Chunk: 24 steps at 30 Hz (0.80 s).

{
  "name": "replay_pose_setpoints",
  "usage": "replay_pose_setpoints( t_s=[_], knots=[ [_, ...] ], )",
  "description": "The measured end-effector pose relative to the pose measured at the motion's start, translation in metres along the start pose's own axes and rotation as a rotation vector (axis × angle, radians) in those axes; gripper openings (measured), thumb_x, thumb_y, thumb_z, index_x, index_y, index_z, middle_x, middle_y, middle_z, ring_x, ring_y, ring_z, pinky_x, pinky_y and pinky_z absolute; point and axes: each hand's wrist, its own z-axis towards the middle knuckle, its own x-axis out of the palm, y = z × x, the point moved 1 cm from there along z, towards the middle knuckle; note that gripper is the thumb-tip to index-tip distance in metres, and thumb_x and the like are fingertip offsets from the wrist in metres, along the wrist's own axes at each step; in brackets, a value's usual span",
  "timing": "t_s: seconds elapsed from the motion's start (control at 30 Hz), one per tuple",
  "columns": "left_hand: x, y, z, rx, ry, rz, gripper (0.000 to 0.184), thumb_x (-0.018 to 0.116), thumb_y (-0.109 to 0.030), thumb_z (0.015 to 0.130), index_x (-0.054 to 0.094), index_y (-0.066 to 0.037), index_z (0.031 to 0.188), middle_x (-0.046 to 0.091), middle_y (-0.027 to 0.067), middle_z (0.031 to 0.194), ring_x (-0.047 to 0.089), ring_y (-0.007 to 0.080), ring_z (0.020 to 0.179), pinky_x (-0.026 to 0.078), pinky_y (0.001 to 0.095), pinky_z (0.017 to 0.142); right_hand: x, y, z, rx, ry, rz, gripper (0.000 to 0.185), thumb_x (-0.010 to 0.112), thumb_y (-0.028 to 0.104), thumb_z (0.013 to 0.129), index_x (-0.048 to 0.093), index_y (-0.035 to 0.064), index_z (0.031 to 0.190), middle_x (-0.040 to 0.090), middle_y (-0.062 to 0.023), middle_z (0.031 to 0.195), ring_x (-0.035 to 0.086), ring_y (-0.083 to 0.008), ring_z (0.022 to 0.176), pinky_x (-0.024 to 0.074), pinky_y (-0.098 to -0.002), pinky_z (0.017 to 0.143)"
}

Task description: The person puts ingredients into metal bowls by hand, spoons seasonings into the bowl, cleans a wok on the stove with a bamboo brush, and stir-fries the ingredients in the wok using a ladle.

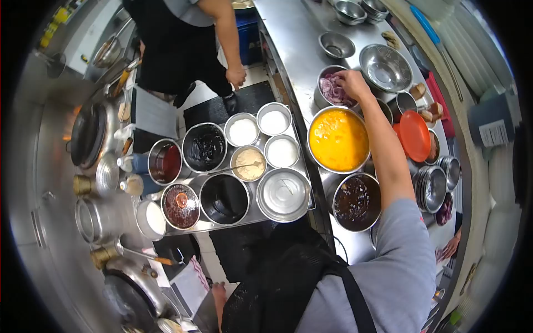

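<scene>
My right hand (353,84) reaches over the rim of a steel pot (325,100) and its curled fingers are closed on sliced red onion (333,89). Beneath my forearm is a large pot of yellow beaten egg (338,139). Nearer to me stands a pot of dark brown sauce (357,201). Low on the left, my left hand (220,290) hangs beside a red-striped cloth (194,283); its fingers are too small and unclear to read.
A steel cart (233,223) bears several pots of sauces and white powders. Bowls, a colander (386,67) and a red-orange plate (415,136) line the right counter. Another person (183,50) stands ahead; a further person's hand (448,250) shows at right. Woks (89,133) are on the left.
</scene>
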Motion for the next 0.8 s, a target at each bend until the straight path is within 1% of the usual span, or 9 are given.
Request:
replay_pose_setpoints(
  t_s=[0.13, 0.2, 0.43, 0.5, 0.6, 0.67, 0.7, 0.77, 0.8],
  knots=[
    [-0.052, -0.041, 0.013, -0.394, -0.016, -0.622, 0.055, 0.071, -0.022, 0.09, 0.061, 0.006, 0.136, 0.061, 0.0253, 0.14, 0.057, 0.0378, 0.131, 0.045, 0.0456, 0.108, 0.001, -0.003, 0.002, -0.02, -0.107, 0.026, 0.028, 0.076, 0.02, 0.09, 0.077, 0.0049, 0.114, 0.073, -0.0252, 0.106, 0.072, -0.0398, 0.1, 0.0555, -0.0446, 0.09],
    [-0.052, -0.047, 0.024, -0.342, -0.098, -0.703, 0.056, 0.07, -0.025, 0.092, 0.059, 0.003, 0.139, 0.058, 0.0244, 0.143, 0.056, 0.0365, 0.131, 0.045, 0.0452, 0.109, -0.008, 0.01, -0.003, -0.028, -0.11, -0.003, 0.029, 0.077, 0.021, 0.089, 0.077, 0.0038, 0.113, 0.074, -0.0254, 0.105, 0.072, -0.0394, 0.099, 0.0558, -0.0446, 0.09],
    [-0.034, -0.057, -0.001, -0.417, -0.208, -0.856, 0.054, 0.07, -0.026, 0.095, 0.059, 0.002, 0.141, 0.065, 0.0229, 0.133, 0.061, 0.0335, 0.125, 0.047, 0.042, 0.106, 0.006, -0.026, 0.013, -0.013, -0.067, -0.022, 0.029, 0.072, 0.018, 0.091, 0.075, -0.0012, 0.113, 0.075, -0.0233, 0.107, 0.075, -0.0358, 0.101, 0.0562, -0.0411, 0.092],
    [-0.013, -0.032, -0.004, -0.364, -0.07, -0.896, 0.052, 0.07, -0.024, 0.094, 0.061, 0.004, 0.136, 0.068, 0.0209, 0.127, 0.064, 0.0317, 0.121, 0.049, 0.0417, 0.102, 0.001, -0.016, 0.011, 0.076, -0.109, 0.037, 0.026, 0.07, 0.016, 0.091, 0.076, -0.001, 0.11, 0.076, -0.0226, 0.106, 0.074, -0.0352, 0.1, 0.0566, -0.0413, 0.091],
    [0.001, -0.021, -0.033, -0.395, -0.022, -0.825, 0.047, 0.066, -0.026, 0.094, 0.065, 0.004, 0.13, 0.069, 0.0236, 0.126, 0.064, 0.0356, 0.12, 0.049, 0.0438, 0.1, -0.003, -0.042, 0.014, 0.377, -0.203, 0.73, 0.026, 0.071, 0.021, 0.096, 0.074, 0.0028, 0.115, 0.074, -0.0084, 0.091, 0.069, -0.0185, 0.078, 0.0531, -0.0285, 0.069],
    [0.035, 0.003, -0.036, -0.379, -0.062, -0.87, 0.047, 0.064, -0.029, 0.095, 0.066, 0.004, 0.128, 0.068, 0.0253, 0.127, 0.063, 0.038, 0.121, 0.049, 0.0454, 0.099, -0.02, -0.007, 0.003, 0.37, 0.085, 1.274, 0.027, 0.07, 0.026, 0.101, 0.069, 0.0097, 0.123, 0.065, 0.0032, 0.085, 0.054, -0.0046, 0.063, 0.0383, -0.0183, 0.05],
    [0.063, 0.016, -0.048, -0.373, -0.114, -0.904, 0.047, 0.062, -0.033, 0.095, 0.067, 0.004, 0.125, 0.067, 0.0269, 0.127, 0.063, 0.0404, 0.121, 0.049, 0.0469, 0.099, -0.026, 0.051, -0.016, 0.373, -0.02, 1.383, 0.026, 0.068, 0.018, 0.101, 0.068, 0.0067, 0.126, 0.071, -0.0011, 0.103, 0.059, -0.0065, 0.074, 0.0395, -0.0147, 0.053],
    [0.09, 0.019, -0.071, -0.227, -0.212, -0.631, 0.05, 0.059, -0.042, 0.096, 0.071, -0.001, 0.121, 0.069, 0.0264, 0.123, 0.064, 0.0434, 0.117, 0.049, 0.0486, 0.099, -0.025, 0.158, -0.041, 0.215, 0.24, 1.369, 0.032, 0.064, 0.015, 0.104, 0.063, 0.0019, 0.134, 0.07, -0.0049, 0.111, 0.063, -0.0059, 0.084, 0.0506, -0.0143, 0.064],
    [0.102, 0.015, -0.074, -0.407, -0.324, -0.988, 0.044, 0.063, -0.039, 0.092, 0.072, -0.001, 0.112, 0.072, 0.0242, 0.113, 0.067, 0.042, 0.108, 0.052, 0.0474, 0.092, 0.001, 0.226, -0.056, 0.231, 0.22, 1.378, 0.026, 0.061, 0.015, 0.106, 0.064, 0.0009, 0.127, 0.069, -0.0066, 0.108, 0.063, -0.0062, 0.085, 0.053, -0.0152, 0.064]
  ],
)
